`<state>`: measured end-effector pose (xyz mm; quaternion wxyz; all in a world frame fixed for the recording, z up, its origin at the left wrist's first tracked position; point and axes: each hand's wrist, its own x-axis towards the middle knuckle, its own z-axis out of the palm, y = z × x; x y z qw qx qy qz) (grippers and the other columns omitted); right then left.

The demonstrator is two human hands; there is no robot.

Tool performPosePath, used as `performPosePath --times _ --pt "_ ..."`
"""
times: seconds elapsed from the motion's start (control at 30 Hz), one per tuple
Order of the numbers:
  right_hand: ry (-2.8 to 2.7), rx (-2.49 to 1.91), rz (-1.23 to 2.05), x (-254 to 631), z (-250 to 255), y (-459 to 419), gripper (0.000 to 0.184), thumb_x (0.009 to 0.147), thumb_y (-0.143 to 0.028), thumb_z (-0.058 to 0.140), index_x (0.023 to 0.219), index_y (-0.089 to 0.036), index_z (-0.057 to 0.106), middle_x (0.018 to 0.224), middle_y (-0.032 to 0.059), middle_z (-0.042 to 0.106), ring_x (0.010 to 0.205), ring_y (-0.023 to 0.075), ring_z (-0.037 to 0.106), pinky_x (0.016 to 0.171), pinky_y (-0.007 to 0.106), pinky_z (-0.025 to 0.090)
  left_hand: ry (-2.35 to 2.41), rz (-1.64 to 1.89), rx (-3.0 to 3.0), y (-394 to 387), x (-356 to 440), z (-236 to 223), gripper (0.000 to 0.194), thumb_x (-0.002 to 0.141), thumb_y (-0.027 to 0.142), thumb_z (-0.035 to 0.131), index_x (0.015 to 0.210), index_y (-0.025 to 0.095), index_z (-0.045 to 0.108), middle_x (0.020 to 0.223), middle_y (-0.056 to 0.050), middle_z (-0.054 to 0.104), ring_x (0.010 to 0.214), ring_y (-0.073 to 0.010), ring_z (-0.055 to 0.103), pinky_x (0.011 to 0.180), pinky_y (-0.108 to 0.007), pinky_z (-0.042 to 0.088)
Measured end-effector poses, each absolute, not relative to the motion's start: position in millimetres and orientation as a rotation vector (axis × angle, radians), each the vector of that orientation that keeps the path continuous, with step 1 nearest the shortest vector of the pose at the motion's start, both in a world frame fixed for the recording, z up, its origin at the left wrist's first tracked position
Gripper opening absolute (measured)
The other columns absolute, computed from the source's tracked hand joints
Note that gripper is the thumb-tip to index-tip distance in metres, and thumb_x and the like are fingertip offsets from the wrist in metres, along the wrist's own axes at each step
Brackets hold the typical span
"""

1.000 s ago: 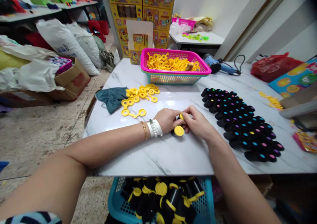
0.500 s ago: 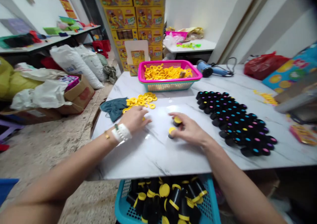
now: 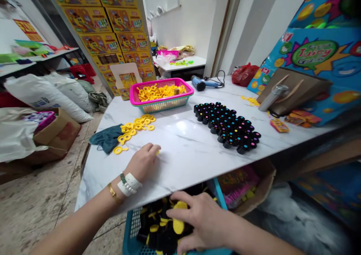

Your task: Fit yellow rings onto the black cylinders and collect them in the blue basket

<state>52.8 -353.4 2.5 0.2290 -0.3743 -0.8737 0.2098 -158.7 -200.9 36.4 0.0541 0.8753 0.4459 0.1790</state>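
1. Step in hand (judged): a pick from the blue basket, which holds the task's things, black containers with yellow caps. No container appears lifted clear.
2. Right hand: at 4 o'clock from the left hand, over the basket at the near edge of the surface. Forearm enters from 4 o'clock, back of the hand up. Fingers spread, the forward ones lying across a yellow cap, thumb apart on the near side. Firm contact cannot be told.
3. Next move (judged): calls for thumb and fingers to close around one container's side, choosing one not wedged under its neighbours.
4. Left hand: palm down over the surface, forearm from 7 o'clock. Fingers bent, tips toward 1 o'clock; thumb hidden. A bit of yellow shows at the fingertips; whether pinched or merely covered cannot be told.
5. About the left hand: loose yellow ring pieces at 11 o'clock, dark cloth touching them at 10 o'clock, pink basket of similar pieces near 12 to 1 o'clock, black cylinders with coloured dots in rows at 2 o'clock.
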Motion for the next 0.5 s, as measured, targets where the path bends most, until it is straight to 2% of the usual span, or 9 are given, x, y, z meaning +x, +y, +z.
performPosePath --times 0.07,0.17,0.3,0.37,0.43,0.5 --pt "-2.17 -1.036 0.65 61.5 7.6 -354.0 0.051 0.078 -0.057 0.068 0.12 -0.028 0.063 0.123 0.0092 0.062 0.088 0.0229 0.068 0.071 0.032 0.055 1.26 0.694 2.36 -210.7 -135.7 44.9 0.026 0.083 0.012 0.046 0.102 0.016 0.065 0.091 -0.008 0.065 0.075 -0.017 0.061 0.074 -0.032 0.051" --pt "-1.584 -1.181 0.783 72.9 11.7 -347.6 0.031 0.089 -0.038 0.062 0.118 -0.026 0.06 0.112 0.0081 0.065 0.087 0.0172 0.067 0.071 0.027 0.055 1.047 0.731 1.642 -230.0 -94.9 52.9 0.025 0.081 0.028 0.063 0.102 0.015 0.063 0.084 -0.005 0.068 0.066 -0.0125 0.06 0.064 -0.025 0.049" --pt "-0.899 -1.125 1.07 85.5 1.9 -337.4 0.029 0.087 -0.037 0.067 0.109 -0.024 0.055 0.103 0.0054 0.066 0.09 0.0179 0.066 0.075 0.03 0.056 0.843 0.667 1.056 -261.0 -46.0 49.5 0.029 0.069 0.029 0.076 0.089 0.012 0.063 0.078 -0.004 0.068 0.064 -0.0089 0.058 0.061 -0.021 0.046" --pt "-0.74 -1.059 1.102 94.6 -6.4 -335.6 0.024 0.085 -0.036 0.07 0.1 -0.022 0.057 0.088 0.0015 0.067 0.074 0.0133 0.065 0.065 0.024 0.055 0.792 0.609 1.077 -268.4 -29.1 45.3 0.026 0.07 0.03 0.075 0.085 0.013 0.063 0.072 -0.002 0.065 0.062 -0.0095 0.058 0.063 -0.023 0.047" --pt "-0.648 -1.075 1.054 107.2 -14.4 -337.8 0.02 0.084 -0.034 0.072 0.092 -0.021 0.059 0.07 -0.0029 0.062 0.054 0.0079 0.057 0.05 0.018 0.047 0.832 0.617 1.274 -263.6 -15.3 41.5 0.025 0.073 0.033 0.072 0.086 0.013 0.065 0.07 -0.001 0.064 0.061 -0.0102 0.056 0.063 -0.025 0.046" --pt "-0.609 -1.13 1.029 121.4 -20.5 -343.5 0.021 0.082 -0.034 0.073 0.087 -0.019 0.06 0.06 -0.0052 0.057 0.043 0.005 0.047 0.041 0.015 0.037 0.944 0.712 1.551 -246.8 -0.8 37.4 0.027 0.074 0.034 0.071 0.09 0.014 0.066 0.077 -0.003 0.065 0.062 -0.0105 0.054 0.064 -0.026 0.046"
